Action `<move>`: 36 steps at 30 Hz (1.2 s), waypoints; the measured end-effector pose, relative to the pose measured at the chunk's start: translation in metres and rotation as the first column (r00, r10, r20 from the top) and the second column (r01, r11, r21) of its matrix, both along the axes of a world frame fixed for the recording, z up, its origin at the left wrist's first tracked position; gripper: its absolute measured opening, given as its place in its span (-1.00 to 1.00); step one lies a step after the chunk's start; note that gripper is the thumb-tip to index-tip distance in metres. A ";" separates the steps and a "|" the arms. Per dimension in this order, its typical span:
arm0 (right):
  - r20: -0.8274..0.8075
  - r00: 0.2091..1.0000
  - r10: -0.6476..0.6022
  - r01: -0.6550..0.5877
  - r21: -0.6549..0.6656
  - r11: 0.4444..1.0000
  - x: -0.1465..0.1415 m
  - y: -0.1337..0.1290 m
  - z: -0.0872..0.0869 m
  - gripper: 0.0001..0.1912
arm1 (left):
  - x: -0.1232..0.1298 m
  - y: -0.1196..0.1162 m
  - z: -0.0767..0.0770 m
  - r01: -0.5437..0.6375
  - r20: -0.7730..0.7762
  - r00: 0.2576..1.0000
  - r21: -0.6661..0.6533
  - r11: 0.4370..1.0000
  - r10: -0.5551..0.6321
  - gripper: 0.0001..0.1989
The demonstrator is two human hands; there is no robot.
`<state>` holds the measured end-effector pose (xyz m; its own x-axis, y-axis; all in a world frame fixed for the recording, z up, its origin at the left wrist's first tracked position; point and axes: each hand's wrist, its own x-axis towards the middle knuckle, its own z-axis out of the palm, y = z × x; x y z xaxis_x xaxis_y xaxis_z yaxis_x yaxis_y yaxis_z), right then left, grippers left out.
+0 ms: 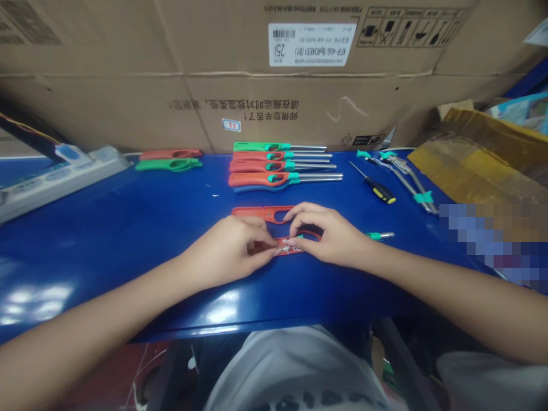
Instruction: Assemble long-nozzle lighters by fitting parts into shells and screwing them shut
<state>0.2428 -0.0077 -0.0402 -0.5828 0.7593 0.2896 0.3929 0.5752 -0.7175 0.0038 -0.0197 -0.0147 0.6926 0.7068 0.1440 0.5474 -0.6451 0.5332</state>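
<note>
Now I see glossy blue table (124,228) stretching widest leftward, cardboard panel (141,108) behind, front edge (205,329) near. Left hand (233,245), right hand (327,234): fingers curled nearly together over red handle half (281,242), mid-table; can't tell exact hold.

Workshop: screwdriver (379,189), opened lighter shell (253,213), power strip (47,180).

both bare forearms (107,319) slanted inward, the left grip (233,245) and right grip (331,234) nearly meeting, backs upward, fingers (312,218) bent.
</note>
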 end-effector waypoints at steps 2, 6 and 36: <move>-0.004 1.000 -0.003 0.003 -0.003 1.000 -0.001 0.000 0.001 -0.96 | 0.000 -0.001 0.000 0.001 -0.001 1.000 0.000 1.000 -0.001 -0.85; -0.046 0.999 0.014 -0.012 0.037 0.999 0.000 -0.002 0.005 -0.97 | -0.001 -0.002 0.000 0.014 0.004 1.000 0.017 1.000 -0.014 -0.84; 0.304 0.932 0.196 -0.202 -0.013 0.979 0.022 0.001 0.026 -0.75 | 0.000 -0.001 -0.005 0.191 -0.033 0.982 0.216 0.958 -0.188 -0.77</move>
<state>0.2652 -0.0062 -0.0142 -0.7833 0.6153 0.0888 0.4656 0.6753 -0.5720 0.0036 -0.0211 -0.0201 0.8134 0.5151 0.2702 0.4094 -0.8370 0.3632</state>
